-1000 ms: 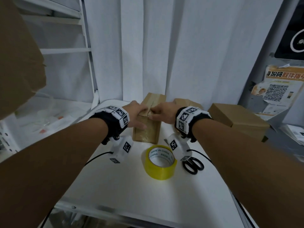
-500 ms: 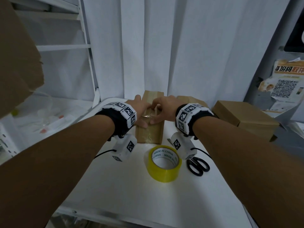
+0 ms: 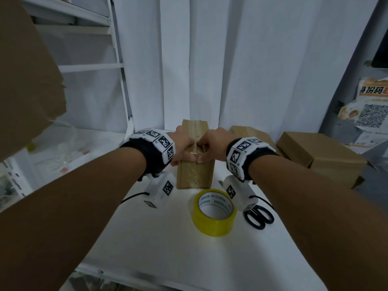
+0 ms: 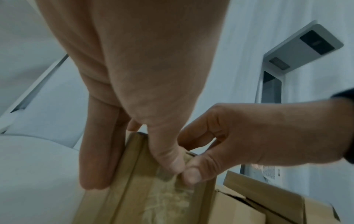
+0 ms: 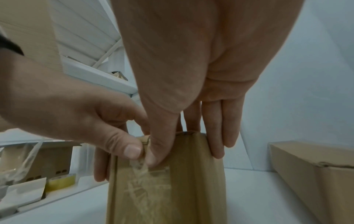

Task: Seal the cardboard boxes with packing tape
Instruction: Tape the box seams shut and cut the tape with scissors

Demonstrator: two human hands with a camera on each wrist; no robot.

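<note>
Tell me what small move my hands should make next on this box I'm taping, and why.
Probably slide both thumbs down the near face to press the tape flat. Your left hand and right hand grip the upright box at its top edge, thumbs meeting on the tape strip, which looks wrinkled below them.

Both bare forearms reach forward side by side, each wrist wrapped in a black band (image 3: pixel 147 156) carrying white blocks printed with square black markers. The left hand (image 3: pixel 182 148) and right hand (image 3: pixel 212 146) meet at the middle, knuckles up. In the wrist views each hand's fingers (image 4: pixel 99 151) lie straight and close together, pointing downward along a side of what they hold, while the two thumbs (image 5: pixel 132 149) press inward, tips nearly touching on the near face. The right hand's index finger bends toward its thumb.
</note>
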